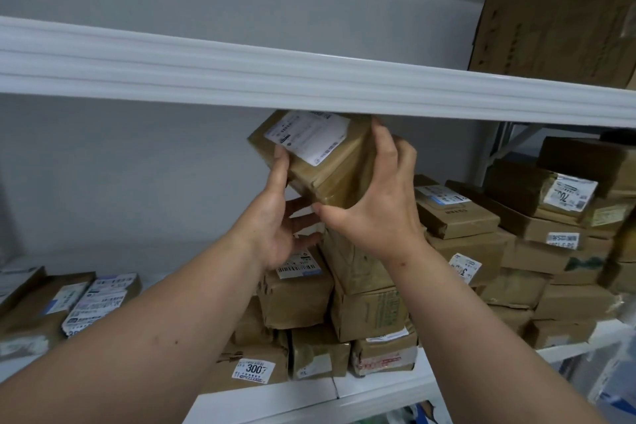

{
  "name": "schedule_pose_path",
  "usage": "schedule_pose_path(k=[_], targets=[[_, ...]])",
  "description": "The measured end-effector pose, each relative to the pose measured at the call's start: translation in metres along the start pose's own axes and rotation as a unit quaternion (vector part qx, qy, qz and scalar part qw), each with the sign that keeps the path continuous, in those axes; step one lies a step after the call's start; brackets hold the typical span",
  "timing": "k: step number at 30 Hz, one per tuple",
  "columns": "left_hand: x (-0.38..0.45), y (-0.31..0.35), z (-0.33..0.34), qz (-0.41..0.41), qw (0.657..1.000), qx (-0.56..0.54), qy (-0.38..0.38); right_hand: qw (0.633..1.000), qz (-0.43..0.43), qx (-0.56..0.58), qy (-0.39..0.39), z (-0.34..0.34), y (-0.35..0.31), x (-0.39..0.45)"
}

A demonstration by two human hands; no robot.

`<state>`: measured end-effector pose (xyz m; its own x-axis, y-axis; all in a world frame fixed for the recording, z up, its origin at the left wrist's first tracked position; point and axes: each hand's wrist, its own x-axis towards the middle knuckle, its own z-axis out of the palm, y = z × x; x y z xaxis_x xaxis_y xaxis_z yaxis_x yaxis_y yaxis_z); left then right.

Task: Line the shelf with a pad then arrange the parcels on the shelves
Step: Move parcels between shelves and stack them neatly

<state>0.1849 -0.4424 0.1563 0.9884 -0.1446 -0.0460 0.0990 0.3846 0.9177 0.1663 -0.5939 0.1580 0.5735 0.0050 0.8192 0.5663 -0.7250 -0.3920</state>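
white shelf beam [309, 86] overhangs parcel [320, 162]; stacked parcels [371, 286] below.

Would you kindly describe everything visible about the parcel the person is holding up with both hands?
The held parcel is a box-shaped package wrapped in brown paper or tape, creased along its edges, with a white printed shipping label on its upper face. It is tilted, raised just under the white shelf beam, which hides its top edge. The left hand grips its left side and underside; the right hand clasps its right side. It hangs above the stacked parcels, seemingly apart from them.
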Motion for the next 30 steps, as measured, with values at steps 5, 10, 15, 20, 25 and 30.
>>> schedule_pose_path(k=[5,10,15,20,25,30], targets=[[-0.012,0.003,-0.021,-0.026,0.995,-0.095,-0.005,0.998,-0.012,0.038,-0.046,0.012,-0.011,-0.008],[-0.027,-0.001,-0.05,-0.044,0.988,-0.145,0.009,0.995,0.001,0.077,-0.062,0.016,-0.023,-0.013],[-0.037,-0.002,-0.077,-0.075,0.98,-0.18,-0.025,0.994,0.016,0.097,-0.055,0.027,-0.037,-0.019],[-0.045,-0.004,-0.101,-0.11,0.972,-0.203,-0.049,0.99,0.039,0.125,-0.046,0.039,-0.052,-0.027],[-0.054,-0.006,-0.123,-0.098,0.971,-0.217,-0.038,0.989,0.058,0.117,-0.067,0.049,-0.068,-0.038],[-0.07,-0.01,-0.147,-0.104,0.966,-0.235,-0.021,0.987,0.058,0.127,-0.079,0.061,-0.09,-0.058]])
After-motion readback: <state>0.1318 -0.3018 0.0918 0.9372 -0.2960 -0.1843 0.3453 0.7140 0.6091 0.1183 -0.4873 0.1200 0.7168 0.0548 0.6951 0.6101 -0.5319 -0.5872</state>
